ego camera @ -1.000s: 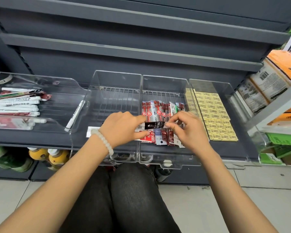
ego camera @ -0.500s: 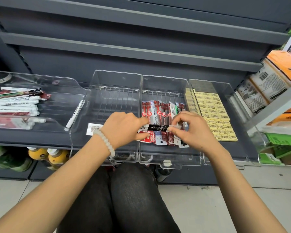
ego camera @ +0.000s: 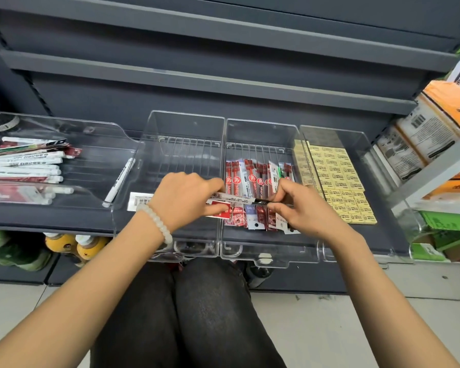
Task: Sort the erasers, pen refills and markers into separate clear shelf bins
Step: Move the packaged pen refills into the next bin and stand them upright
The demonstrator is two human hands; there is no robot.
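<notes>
Both hands hold one thin pen refill pack (ego camera: 239,199) crosswise over the wall between two clear bins. My left hand (ego camera: 182,197) pinches its left end, with a red refill pack (ego camera: 219,210) under the fingers. My right hand (ego camera: 300,205) pinches the dark right end. Below lies a row of red and white refill packs (ego camera: 252,181) in the middle-right bin (ego camera: 260,134). Yellow erasers (ego camera: 340,179) fill the right bin (ego camera: 356,139). White markers (ego camera: 24,168) lie in the wide left bin (ego camera: 72,128), one marker (ego camera: 120,179) apart from the pile.
The middle-left bin (ego camera: 186,123) holds a white barcode label (ego camera: 140,204). Dark shelves rise behind the bins. Boxed goods (ego camera: 430,128) stand on a rack at the right. Bottles (ego camera: 64,243) sit on the shelf underneath. My knees are below the bins' front edge.
The crosswise refill pack has turned from face-up to edge-on between my fingers, and both hands have shifted slightly lower over the refill row.
</notes>
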